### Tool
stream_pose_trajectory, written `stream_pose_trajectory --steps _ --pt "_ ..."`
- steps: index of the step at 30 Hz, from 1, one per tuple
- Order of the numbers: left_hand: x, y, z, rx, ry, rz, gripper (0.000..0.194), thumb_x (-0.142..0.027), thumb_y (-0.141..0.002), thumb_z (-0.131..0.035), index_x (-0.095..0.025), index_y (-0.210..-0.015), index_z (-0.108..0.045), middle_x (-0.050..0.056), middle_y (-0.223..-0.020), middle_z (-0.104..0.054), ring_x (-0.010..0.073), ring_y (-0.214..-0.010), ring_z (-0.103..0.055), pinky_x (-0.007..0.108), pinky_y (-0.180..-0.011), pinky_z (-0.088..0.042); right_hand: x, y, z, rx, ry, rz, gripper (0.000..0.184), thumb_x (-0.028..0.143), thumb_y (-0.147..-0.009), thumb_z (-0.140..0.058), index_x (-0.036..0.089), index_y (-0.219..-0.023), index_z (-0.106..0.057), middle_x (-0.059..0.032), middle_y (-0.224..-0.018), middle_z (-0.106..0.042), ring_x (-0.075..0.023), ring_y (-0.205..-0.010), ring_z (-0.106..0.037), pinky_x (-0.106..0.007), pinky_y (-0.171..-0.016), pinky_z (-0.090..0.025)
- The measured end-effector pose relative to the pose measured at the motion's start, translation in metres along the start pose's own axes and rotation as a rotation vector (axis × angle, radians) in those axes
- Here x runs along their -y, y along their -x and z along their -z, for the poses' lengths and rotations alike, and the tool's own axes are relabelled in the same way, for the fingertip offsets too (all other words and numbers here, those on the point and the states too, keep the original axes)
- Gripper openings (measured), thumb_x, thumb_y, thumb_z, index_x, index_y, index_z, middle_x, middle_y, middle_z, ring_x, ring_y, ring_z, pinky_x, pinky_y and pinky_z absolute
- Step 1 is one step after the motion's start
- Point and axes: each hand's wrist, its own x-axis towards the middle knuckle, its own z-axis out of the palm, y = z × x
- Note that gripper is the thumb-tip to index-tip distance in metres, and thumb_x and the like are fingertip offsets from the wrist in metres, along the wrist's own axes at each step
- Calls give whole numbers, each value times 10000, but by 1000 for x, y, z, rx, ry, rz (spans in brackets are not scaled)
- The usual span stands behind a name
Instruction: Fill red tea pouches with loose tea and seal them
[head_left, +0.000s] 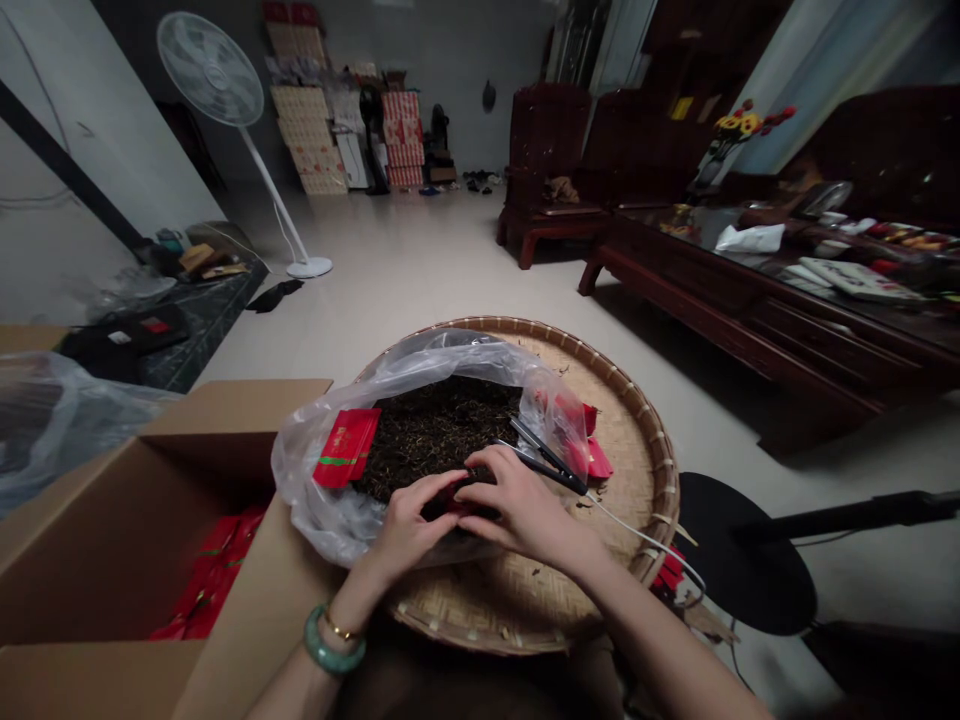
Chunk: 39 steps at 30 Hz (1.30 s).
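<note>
My left hand (411,520) and my right hand (517,502) meet at the near edge of an open clear plastic bag (315,515). Their fingers curl around a small red packet (450,492), mostly hidden by them. Dark, thin, dried tea leaves (442,425) fill the bag. On the leaves' left side lies a stack of flat red packets (349,447) with a green stripe. A black hair straightener (551,462) with a white cord rests, jaws apart, just beyond my right hand. Underneath is a round woven bamboo tray (630,420).
Left of the tray stands an open cardboard box (97,540) holding red packets (214,575). More red packets (596,455) lie at the tray's right. A black round stand base (739,555) is at right. Farther off are a white fan (214,75) and a dark wooden table (720,300).
</note>
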Motion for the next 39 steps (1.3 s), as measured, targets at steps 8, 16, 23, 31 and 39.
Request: stream_pose_trajectory --steps 8,16,23,31,39 --pt "-5 0 2 36 34 -35 271 -199 -793 -605 -175 -1053 -678 80 -985 -731 184 -858 -695 293 -781 -566 6 -12 -4 141 83 -70 227 318 -886 -536 178 -779 -679 -78 -930 -545 -203 -927 -484 -353 -798 -465" --pt "-3 -6 -5 -90 209 233 200 -265 -766 -630 -172 -905 -740 69 -881 -752 213 -763 -708 321 -739 -569 -5 -5 -6 -111 -243 -161 221 303 -848 -593 206 -1047 -608 -62 -937 -612 -171 -846 -565 -303 -736 -480" --pt "-17 -24 -7 -153 410 433 236 -361 -714 -671 -136 -718 -745 29 -675 -727 159 -595 -635 228 -576 -513 -20 -5 -31 -333 -698 -531 210 384 -723 -662 176 -750 -648 -11 -667 -634 -142 -597 -568 -261 -564 -466" --pt "-23 -31 -16 -216 496 556 304 -425 -688 -670 -123 -656 -685 -18 -540 -631 97 -480 -514 186 -478 -412 -22 -10 -39 -437 -995 -697 347 484 -620 -708 177 -741 -600 45 -559 -538 -76 -433 -434 -188 -378 -362" --pt "-20 -30 -18 -182 544 588 294 -414 -664 -703 -123 -645 -666 -23 -538 -620 89 -483 -517 181 -482 -402 -24 -9 -43 -382 -947 -764 303 447 -592 -731 162 -611 -631 20 -510 -583 -92 -413 -455 -212 -389 -369"
